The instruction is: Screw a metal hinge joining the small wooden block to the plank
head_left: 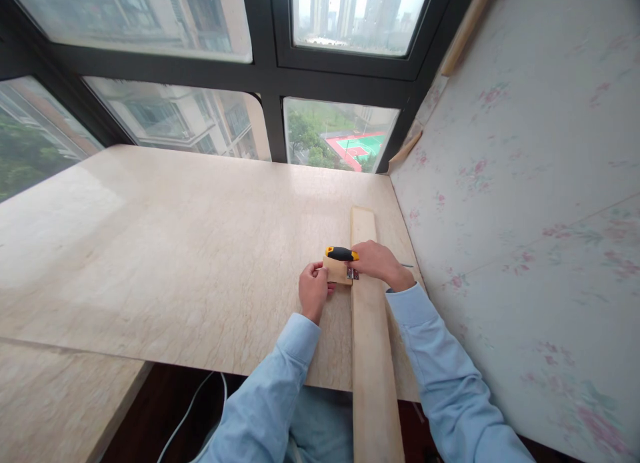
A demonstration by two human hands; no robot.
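My left hand (313,291) pinches the left end of a small wooden block (336,271). The block lies against the left edge of a long wooden board (371,356). A small metal hinge (353,273) spans the joint between block and board. My right hand (379,261) is closed around a screwdriver with a black and yellow handle (342,253). The handle points left above the block, and a thin shaft shows to the right of the hand. My right fingertips are bent down close to the hinge; whether they also hold something small is hidden.
The board rests on a beige stone-patterned sill (190,249) and juts past its front edge toward me. On the right stands a wall with floral paper (525,216). Dark-framed windows (340,79) rise behind the sill. A white cable (193,409) hangs below the edge.
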